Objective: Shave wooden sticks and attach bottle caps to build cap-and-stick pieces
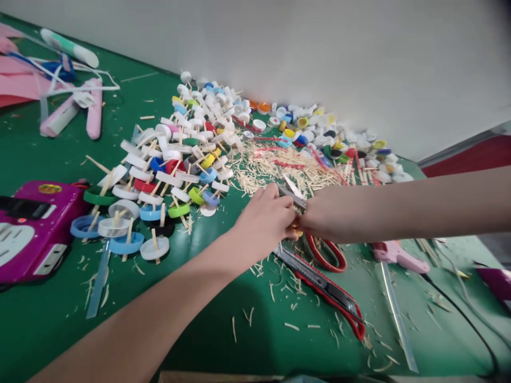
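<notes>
Red-and-black slim utility knife (319, 290) up front, presumably parked for easy reach. Just beyond, right hand (321, 215) wrapped around red-handled metal scissors (296, 199); left hand (265, 215) curled close, likely steadying, pinch hidden, can't tell. Farther: round multicoloured plastic caps (170, 178) holding pale wooden sticks (130, 230); behind, straw-coloured shavings (255, 169).

There were one left hand (265, 214), one right hand (321, 214), one pair of scissors (338, 267), one utility knife (322, 286), one pink glue gun (401, 258) — and bottle caps (168, 178) beyond count.
</notes>
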`<state>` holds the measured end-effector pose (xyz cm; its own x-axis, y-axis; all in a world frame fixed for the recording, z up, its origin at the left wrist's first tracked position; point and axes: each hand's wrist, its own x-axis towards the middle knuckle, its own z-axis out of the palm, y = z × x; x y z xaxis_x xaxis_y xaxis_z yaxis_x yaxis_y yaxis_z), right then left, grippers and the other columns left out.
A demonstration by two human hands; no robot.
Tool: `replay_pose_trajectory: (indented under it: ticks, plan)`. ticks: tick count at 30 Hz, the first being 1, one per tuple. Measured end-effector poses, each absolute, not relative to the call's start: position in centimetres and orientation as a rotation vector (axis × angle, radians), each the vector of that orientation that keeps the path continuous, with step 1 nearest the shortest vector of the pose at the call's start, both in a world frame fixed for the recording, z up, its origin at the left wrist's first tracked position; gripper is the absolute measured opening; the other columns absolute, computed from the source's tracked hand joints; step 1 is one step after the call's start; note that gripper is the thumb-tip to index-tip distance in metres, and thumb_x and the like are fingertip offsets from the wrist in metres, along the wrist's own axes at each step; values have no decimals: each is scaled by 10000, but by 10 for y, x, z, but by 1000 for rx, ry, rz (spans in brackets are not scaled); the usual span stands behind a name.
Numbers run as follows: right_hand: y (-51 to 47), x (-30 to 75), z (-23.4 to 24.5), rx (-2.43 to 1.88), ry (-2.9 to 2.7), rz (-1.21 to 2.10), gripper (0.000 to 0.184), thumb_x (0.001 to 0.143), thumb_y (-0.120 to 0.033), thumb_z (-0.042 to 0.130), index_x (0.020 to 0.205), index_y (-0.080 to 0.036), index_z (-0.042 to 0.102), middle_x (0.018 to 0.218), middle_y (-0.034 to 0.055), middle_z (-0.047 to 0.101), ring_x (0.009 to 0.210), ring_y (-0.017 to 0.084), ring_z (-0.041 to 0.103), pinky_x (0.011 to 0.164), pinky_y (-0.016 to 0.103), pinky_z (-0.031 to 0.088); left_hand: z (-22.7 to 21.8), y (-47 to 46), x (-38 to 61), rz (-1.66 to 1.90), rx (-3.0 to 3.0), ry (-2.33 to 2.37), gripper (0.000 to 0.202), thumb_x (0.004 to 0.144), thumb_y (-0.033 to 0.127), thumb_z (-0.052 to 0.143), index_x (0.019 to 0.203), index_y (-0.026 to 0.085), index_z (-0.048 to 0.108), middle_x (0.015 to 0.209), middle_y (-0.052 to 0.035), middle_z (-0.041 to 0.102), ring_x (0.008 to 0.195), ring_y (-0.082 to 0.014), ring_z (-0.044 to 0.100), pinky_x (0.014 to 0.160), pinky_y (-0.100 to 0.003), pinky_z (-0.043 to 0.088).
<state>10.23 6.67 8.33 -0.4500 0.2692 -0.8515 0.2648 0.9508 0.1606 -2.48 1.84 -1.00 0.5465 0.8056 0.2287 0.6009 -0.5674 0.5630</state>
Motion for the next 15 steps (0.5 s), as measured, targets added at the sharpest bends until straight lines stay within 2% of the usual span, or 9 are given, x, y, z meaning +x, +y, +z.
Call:
replay_pose_trajectory:
  ticks: [6,10,15]
  plan:
    - [60,94,83,431,2033,42,209,813,-83,516,647,-183,595,613,35,577,449,113,236,493,330,207,-13,19,-25,687,2384,1140,209,844,335,650,705,179,664,834,-48,626,983,-270,448,794,-397,350]
    - [58,96,78,454,2060,46,221,826,-72,505,668,-182,612,658,35,599,470,109,224,511,325,211,-13,19,-26,692,2368,1148,193,809,359,693,737,181,677,832,-51,623,1020,-283,438,805,-404,366]
    - [61,102,80,472,2166,-31,247,739,-19,562,548,-174,547,522,-2,511,453,85,186,517,323,179,-15,15,-25,697,2423,1149,220,832,389,654,794,173,671,938,-52,626,1043,-288,430,864,-416,373]
